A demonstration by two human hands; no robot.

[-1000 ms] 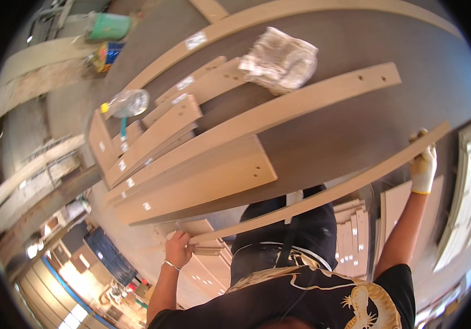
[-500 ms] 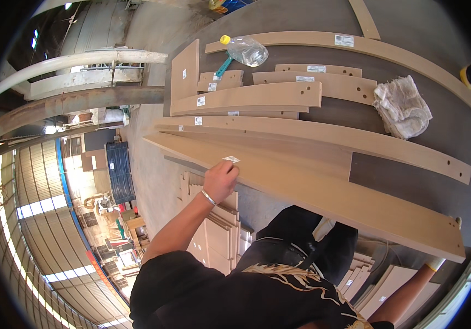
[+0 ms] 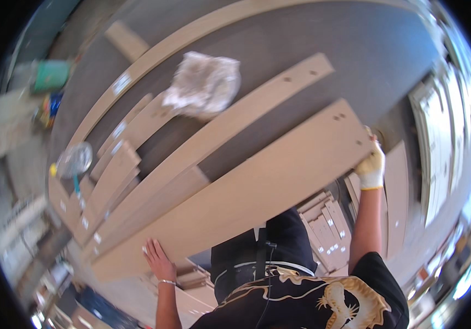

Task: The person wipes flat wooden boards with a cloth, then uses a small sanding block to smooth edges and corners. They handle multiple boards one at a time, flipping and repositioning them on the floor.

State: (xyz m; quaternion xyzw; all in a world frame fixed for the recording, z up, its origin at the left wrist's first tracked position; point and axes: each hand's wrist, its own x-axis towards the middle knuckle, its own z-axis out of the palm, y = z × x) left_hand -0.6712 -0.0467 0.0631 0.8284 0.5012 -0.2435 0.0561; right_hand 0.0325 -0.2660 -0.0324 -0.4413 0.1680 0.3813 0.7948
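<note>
A long tan wooden board (image 3: 252, 186) with small holes near its right end lies slanted across the front of the dark table. On its near edge, toward the left end, my bare left hand (image 3: 160, 262) rests with its fingers stretched flat over the surface. Something small and white shows at those fingertips, too blurred to make out. My right hand (image 3: 371, 164), in a pale work glove, grips the board's far right end; its thumb side is partly hidden. Just beyond lies another narrow board (image 3: 230, 120) with holes.
A crumpled white cloth (image 3: 205, 82) sits farther back. Several labelled boards fan out at left, beside a clear bottle (image 3: 75, 159) with a yellow cap. A long curved strip (image 3: 175, 46) runs along the back. Stacked panels (image 3: 326, 233) stand below the table edge.
The view has swung to the right. My left hand, earlier pinching a white label at the board's edge, now lies flat on the board. My right hand still holds the right end.
</note>
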